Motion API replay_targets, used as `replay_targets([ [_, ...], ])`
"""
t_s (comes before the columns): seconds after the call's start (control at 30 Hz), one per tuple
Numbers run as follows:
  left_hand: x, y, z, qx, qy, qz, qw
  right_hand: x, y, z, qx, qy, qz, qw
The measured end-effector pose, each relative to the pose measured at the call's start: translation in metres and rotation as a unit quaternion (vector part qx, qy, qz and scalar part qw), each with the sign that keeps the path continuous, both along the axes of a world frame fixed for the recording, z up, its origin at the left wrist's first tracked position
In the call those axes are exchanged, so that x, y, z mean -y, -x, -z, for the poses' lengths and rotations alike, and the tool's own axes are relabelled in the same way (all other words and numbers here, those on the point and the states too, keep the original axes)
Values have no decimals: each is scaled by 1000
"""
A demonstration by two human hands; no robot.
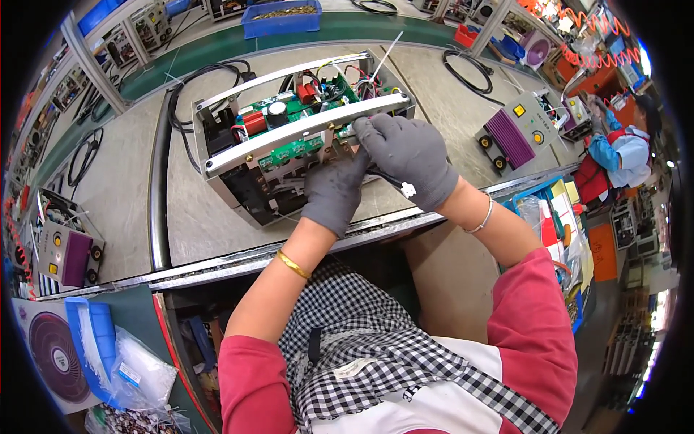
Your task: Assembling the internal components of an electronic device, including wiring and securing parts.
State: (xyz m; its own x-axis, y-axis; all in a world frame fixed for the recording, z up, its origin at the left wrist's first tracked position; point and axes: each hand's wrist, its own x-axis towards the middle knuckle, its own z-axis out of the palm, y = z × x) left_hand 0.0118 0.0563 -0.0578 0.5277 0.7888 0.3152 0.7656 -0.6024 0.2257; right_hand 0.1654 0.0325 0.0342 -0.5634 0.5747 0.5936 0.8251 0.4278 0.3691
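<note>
An open-frame electrical unit [300, 123] with green circuit boards, red parts and pale metal rails stands on the workbench in front of me. My left hand [336, 192], in a grey glove, is closed at the unit's near side; whatever its fingertips pinch is hidden. Against the near rail's right end, my right hand [406, 155], gloved alike, has its fingers curled in. A black cable [387, 177] comes out from under that hand, ending in a white plug connector [408, 189]. Above the unit's right end a white cable tie [388, 54] sticks up.
Purple-sided units stand at right [515, 137] and left [66, 249]. Coiled black cables [470, 76] lie on the bench. A blue bin of small brass-coloured parts [280, 20] is beyond it. A blue tray [90, 347] sits lower left. A co-worker [622, 152] is at far right.
</note>
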Motion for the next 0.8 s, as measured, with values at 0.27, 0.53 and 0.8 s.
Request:
replay_targets([
  [0.27,-6,-3,10,29,-88,5,996,5,-10,-10,-6,37,9,999],
  [0.53,-6,-3,10,5,-76,-1,997,4,-7,-14,8,30,-4,999],
  [0.8,-7,-3,8,32,-75,10,997,1,-5,-12,22,58,2,998],
])
